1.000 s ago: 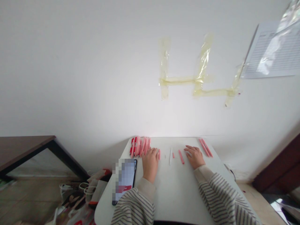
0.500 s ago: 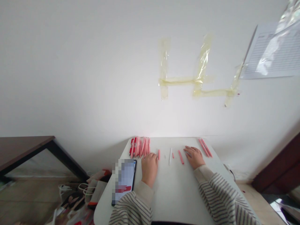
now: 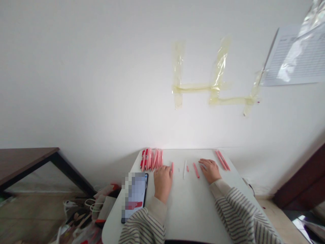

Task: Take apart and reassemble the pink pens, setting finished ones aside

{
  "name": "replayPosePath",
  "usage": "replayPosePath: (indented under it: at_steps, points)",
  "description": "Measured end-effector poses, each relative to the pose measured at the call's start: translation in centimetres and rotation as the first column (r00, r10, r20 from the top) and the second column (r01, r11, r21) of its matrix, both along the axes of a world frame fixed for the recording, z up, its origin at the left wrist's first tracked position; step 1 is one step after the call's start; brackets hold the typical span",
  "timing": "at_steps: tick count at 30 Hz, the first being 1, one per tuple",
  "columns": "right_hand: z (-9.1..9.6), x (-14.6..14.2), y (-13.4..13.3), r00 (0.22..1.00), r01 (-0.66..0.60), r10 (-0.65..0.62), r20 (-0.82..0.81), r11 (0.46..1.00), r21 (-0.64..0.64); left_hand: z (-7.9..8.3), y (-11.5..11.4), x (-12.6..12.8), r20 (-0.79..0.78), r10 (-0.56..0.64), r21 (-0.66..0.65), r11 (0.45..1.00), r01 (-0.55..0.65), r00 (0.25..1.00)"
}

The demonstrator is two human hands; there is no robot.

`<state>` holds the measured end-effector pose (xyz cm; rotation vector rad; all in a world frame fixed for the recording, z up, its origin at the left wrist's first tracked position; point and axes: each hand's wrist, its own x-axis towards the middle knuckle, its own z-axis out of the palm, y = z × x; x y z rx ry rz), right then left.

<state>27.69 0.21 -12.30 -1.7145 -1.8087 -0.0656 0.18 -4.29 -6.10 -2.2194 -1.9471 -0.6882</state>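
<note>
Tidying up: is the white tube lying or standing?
Lying: the thin white plastic tube rests flat along the white tabletop.

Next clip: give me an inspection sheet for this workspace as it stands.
Surface: white table against the wall.
Job's things: row of pens far left; short pink piece, white refill and pink barrel between the hands; two pink barrels far right.
Clutter: phone at the table's left edge.
Hands: left hand and right hand lie palm down, holding nothing.
Cables: white loops among floor bags; cord or handle unclear.
Surroundings: tape strips and paper sheet on wall; brown table left.
</note>
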Motion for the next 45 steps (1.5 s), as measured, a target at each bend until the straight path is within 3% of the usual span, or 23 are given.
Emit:
replayPosePath:
  at_steps: [5,10,16,24,37,45]
  points:
    - [1.2,-0.9,-0.2,0.996,-0.086,0.089,-0.003,0.973,0.212,-0.1,0.3,0.7,0.029,-0.010,0.083,0.996,0.008,1.000]
    - [2.8,-2.3,-0.2,0.980,-0.200,0.195,0.046,0.930,0.308,-0.6,0.8,2.3,0.123,-0.102,0.099,0.991,0.090,0.987]
    - [3.8,-4.1,-0.7,0.951,-0.310,0.296,0.093,0.917,0.251,-1.0,1.0,3.6,0.131,-0.085,0.071,0.995,0.076,0.988]
    - [3.8,-4.8,-1.4,0.890,-0.450,0.433,0.140,0.883,0.135,-0.8,1.1,3.8,0.125,-0.055,0.066,0.997,0.047,0.991]
    - [4.2,-5.6,-1.2,0.870,-0.466,0.441,0.220,0.881,0.076,-0.6,0.8,3.3,0.215,0.013,0.093,0.995,-0.033,0.977]
    - [3.2,-5.8,-0.2,0.860,-0.486,0.430,0.276,0.856,0.178,-1.0,1.0,3.0,0.237,0.052,0.153,0.984,-0.090,0.970]
